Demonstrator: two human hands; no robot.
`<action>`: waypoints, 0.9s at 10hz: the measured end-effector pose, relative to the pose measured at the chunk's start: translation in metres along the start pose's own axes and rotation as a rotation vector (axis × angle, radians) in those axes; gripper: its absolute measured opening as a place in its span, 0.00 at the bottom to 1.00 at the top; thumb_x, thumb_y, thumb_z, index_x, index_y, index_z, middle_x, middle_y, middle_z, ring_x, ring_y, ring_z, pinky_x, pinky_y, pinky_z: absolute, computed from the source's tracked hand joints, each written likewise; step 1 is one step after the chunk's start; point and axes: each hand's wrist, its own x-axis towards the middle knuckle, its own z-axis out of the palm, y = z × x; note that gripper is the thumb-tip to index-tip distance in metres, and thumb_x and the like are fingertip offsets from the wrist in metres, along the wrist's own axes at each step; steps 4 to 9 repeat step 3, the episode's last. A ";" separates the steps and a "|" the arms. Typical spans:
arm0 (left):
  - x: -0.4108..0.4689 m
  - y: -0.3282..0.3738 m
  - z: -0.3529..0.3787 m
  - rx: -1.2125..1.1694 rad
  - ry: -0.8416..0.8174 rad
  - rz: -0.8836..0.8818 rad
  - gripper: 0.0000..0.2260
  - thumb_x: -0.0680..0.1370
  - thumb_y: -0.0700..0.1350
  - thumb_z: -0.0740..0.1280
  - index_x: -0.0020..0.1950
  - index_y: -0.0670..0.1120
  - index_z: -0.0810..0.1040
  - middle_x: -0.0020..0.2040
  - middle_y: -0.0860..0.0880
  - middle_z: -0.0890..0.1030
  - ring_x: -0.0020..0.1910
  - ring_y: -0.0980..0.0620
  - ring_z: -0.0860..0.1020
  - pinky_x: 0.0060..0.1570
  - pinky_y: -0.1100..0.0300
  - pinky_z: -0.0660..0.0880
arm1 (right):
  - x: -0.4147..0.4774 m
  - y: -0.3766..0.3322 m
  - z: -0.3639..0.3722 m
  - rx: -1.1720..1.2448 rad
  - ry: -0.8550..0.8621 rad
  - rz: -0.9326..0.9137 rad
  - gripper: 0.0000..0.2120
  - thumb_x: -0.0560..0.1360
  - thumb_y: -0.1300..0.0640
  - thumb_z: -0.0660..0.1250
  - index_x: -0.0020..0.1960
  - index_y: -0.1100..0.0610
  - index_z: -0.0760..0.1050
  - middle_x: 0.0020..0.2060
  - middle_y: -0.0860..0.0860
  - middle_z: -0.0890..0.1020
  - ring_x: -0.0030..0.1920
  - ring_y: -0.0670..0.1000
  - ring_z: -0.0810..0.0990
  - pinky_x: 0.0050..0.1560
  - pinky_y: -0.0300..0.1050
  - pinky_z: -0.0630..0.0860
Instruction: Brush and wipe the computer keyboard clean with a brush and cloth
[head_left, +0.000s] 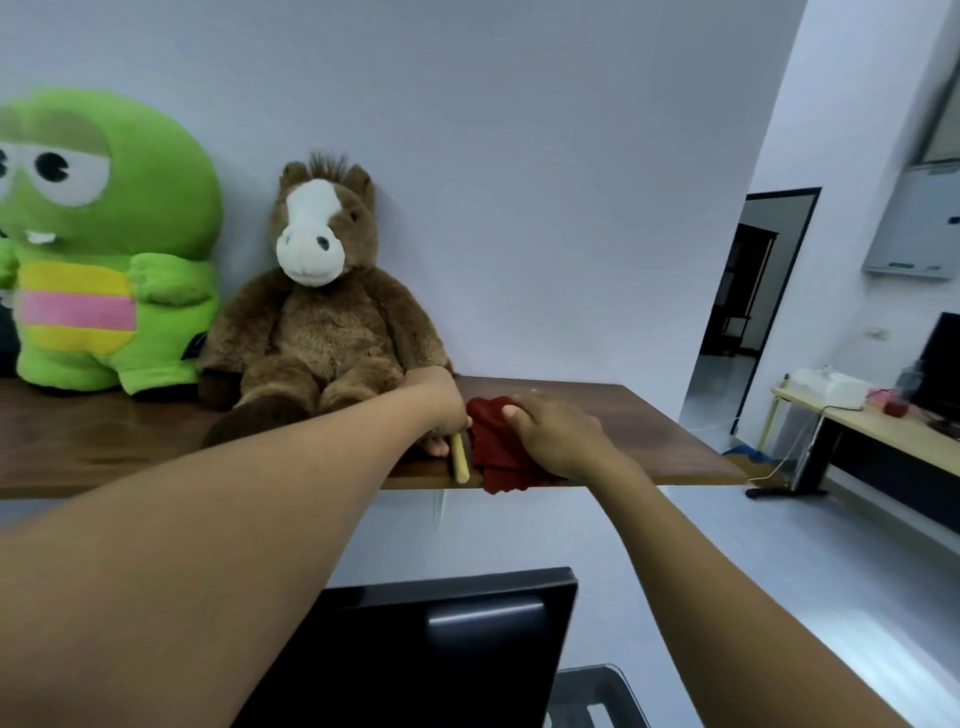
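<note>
Both my arms reach up to the wooden shelf (623, 415). My left hand (439, 402) curls around one brush handle (459, 460) (bristles hidden); my right hand (558, 434) grips one red cloth (493, 457) at the shelf edge. Two plush toys sit alongside: a green one (104, 249) and a brown horse (322, 291).

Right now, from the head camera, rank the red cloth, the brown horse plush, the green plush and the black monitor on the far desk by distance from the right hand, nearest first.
1. Red cloth: under the right hand, at the shelf's front edge.
2. Brown horse plush: on the shelf, to the hand's left.
3. Green plush: farther left, beyond the horse.
4. Black monitor: across the room, far right.
</note>
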 end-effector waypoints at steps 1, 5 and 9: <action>-0.006 -0.001 -0.003 -0.050 0.043 0.042 0.15 0.81 0.49 0.64 0.44 0.36 0.76 0.31 0.44 0.79 0.24 0.51 0.75 0.27 0.63 0.73 | -0.006 0.009 -0.009 0.069 0.086 0.024 0.16 0.82 0.44 0.52 0.47 0.49 0.75 0.50 0.50 0.81 0.56 0.57 0.77 0.58 0.56 0.72; -0.027 -0.006 -0.036 -0.063 0.262 0.236 0.13 0.78 0.48 0.64 0.37 0.42 0.72 0.35 0.45 0.78 0.31 0.48 0.77 0.29 0.60 0.73 | -0.018 0.000 -0.045 0.205 0.127 0.129 0.20 0.82 0.45 0.56 0.64 0.58 0.74 0.60 0.53 0.79 0.65 0.58 0.74 0.58 0.49 0.70; -0.027 -0.006 -0.036 -0.063 0.262 0.236 0.13 0.78 0.48 0.64 0.37 0.42 0.72 0.35 0.45 0.78 0.31 0.48 0.77 0.29 0.60 0.73 | -0.018 0.000 -0.045 0.205 0.127 0.129 0.20 0.82 0.45 0.56 0.64 0.58 0.74 0.60 0.53 0.79 0.65 0.58 0.74 0.58 0.49 0.70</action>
